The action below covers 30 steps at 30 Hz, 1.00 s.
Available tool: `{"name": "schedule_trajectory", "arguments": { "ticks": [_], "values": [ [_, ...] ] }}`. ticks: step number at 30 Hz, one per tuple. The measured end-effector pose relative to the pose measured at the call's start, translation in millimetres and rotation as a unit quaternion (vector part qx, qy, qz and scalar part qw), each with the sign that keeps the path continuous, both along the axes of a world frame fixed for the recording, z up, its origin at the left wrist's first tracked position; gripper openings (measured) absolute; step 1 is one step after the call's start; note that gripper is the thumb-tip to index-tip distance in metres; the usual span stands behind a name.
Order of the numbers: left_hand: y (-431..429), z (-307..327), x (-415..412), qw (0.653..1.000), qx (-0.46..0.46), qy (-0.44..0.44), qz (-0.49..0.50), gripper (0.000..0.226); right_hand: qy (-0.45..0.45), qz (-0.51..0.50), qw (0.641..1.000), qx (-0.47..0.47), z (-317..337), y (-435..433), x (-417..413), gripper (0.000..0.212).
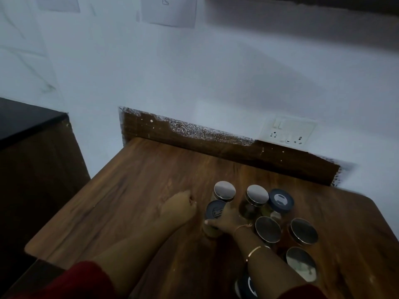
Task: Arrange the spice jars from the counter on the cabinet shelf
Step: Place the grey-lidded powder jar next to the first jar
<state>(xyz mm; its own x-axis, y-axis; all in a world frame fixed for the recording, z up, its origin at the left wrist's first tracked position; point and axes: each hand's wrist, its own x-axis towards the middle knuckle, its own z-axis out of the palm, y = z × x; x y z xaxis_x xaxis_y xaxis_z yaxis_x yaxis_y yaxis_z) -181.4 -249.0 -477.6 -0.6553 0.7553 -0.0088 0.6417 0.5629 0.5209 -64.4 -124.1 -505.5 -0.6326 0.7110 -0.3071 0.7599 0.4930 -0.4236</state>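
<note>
Several glass spice jars stand clustered on the wooden counter point(133, 190), most with silver lids point(224, 189), some with dark blue lids point(280, 200). My right hand point(226, 221) grips the leftmost dark-lidded jar point(213, 211), thumb on its near side and fingers round its far side. Just left of that jar, my left hand point(179, 205) rests on the counter with its fingers curled under and nothing in it. The cabinet shelf is not in view.
A wooden backsplash point(216, 143) runs along the counter's far edge under a white wall with a switch and socket plate point(287, 132). A darker black-topped cabinet point(28, 134) stands to the left, across a gap. A dark cabinet underside point(323, 3) shows at top right.
</note>
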Motion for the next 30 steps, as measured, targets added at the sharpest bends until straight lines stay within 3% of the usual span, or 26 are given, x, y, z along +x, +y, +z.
{"name": "schedule_trajectory", "arguments": {
  "ticks": [6, 11, 18, 21, 25, 30],
  "values": [
    [-8, -4, -1, 1.0, 0.004, 0.004, 0.021, 0.026, 0.029, -0.027, 0.999, 0.026, -13, -1, 7, 0.106],
    [-10, 1, -4, 0.999, 0.023, 0.007, 0.032, 0.024, 0.077, -0.051, 0.993, 0.068, -18, -5, 12, 0.087],
    [-5, 3, -9, 0.997, 0.054, -0.028, 0.045, 0.021, 0.205, -0.097, 0.974, 0.022, -14, -5, 23, 0.074],
    [2, 7, -9, 0.993, 0.085, -0.049, 0.066, 0.009, 0.294, -0.079, 0.951, -0.049, 10, 1, 19, 0.065],
    [15, 29, -7, 0.979, 0.156, -0.091, 0.091, 0.021, 0.381, -0.05, 0.92, -0.079, 63, 12, 7, 0.059],
    [29, 83, -6, 0.942, 0.277, -0.156, 0.11, 0.044, 0.522, -0.051, 0.843, -0.119, 140, 20, 2, 0.034]
  ]
}}
